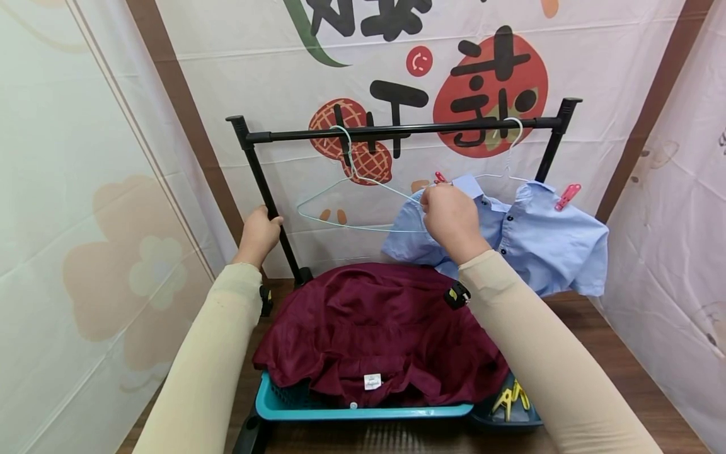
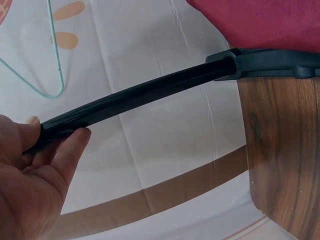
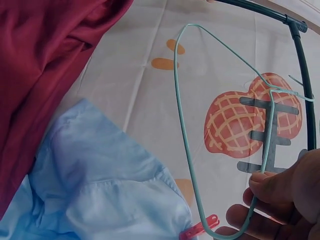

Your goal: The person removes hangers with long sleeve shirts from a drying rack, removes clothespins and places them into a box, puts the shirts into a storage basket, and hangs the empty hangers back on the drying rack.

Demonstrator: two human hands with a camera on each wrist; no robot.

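Note:
My left hand (image 1: pixel 259 236) grips the left post (image 1: pixel 260 180) of a black clothes rack; the left wrist view shows its thumb and fingers (image 2: pixel 70 155) around the tube. On the rack's crossbar (image 1: pixel 425 128) hangs a pale green wire hanger (image 1: pixel 350 154) with no garment on it. With thumb and fingers, my right hand (image 1: pixel 452 217) holds this hanger by its right end. Behind that hand, a light blue short-sleeved shirt (image 1: pixel 544 233) hangs on a white hanger (image 1: pixel 508 161). Pink clips (image 1: pixel 568 197) sit at both its shoulders.
Below the rack, a maroon garment (image 1: pixel 386 315) with a white label lies heaped over a turquoise basket (image 1: pixel 363 414). Right of it, a dark tray (image 1: pixel 510 426) holds yellow clips (image 1: pixel 503 402). Printed cloth walls (image 1: pixel 227 63) surround the wooden table (image 1: pixel 618 366).

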